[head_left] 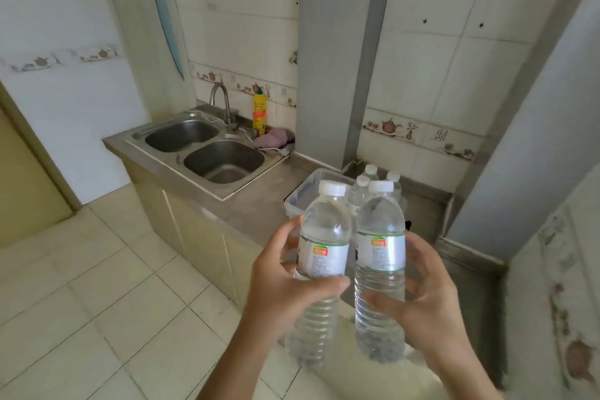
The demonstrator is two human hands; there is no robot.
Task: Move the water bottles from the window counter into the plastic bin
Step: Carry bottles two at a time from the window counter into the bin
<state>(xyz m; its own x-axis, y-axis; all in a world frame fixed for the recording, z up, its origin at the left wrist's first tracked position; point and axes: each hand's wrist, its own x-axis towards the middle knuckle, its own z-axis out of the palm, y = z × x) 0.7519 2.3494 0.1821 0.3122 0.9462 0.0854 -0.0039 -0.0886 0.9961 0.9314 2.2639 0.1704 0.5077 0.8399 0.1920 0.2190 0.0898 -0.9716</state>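
Observation:
My left hand (285,289) grips a clear water bottle (324,237) with a white cap and a white label. My right hand (428,305) grips a second, matching water bottle (380,250). Both bottles are held upright side by side in the air, in front of the counter. Behind them, a clear plastic bin (306,188) sits on the steel counter. Three more capped bottles (370,183) stand upright in the bin, partly hidden by the two held bottles.
A steel double sink (207,153) with a tap (220,101) lies to the left on the counter. A yellow detergent bottle (259,112) and a pink cloth (274,140) sit behind it. A grey pillar (334,58) rises behind the bin. Tiled floor (97,302) lies lower left.

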